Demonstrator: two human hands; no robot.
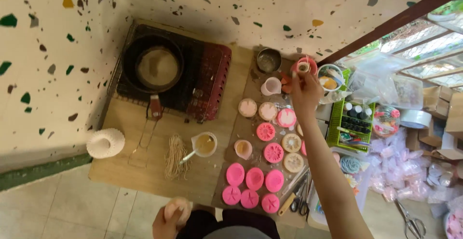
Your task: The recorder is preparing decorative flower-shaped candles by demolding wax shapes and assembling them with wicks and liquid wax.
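Pale round mould (pixel 177 209) low at the frame's bottom edge, cupped in left hand (pixel 166 224), fingers curled around it. Further right, pink moulds (pixel 254 178) laid out in rows on brown mat (pixel 226 171). Right hand (pixel 305 92) stretched far out, grip pinching small pale ring (pixel 303 67) just above pink cup (pixel 308 61), beside green basket (pixel 336 123).

Bare wooden board (pixel 120 123) left of the wick bundle (pixel 176 162), pink moulds (pixel 254 178) crowding the mat, stove (pixel 169 72) blocking behind
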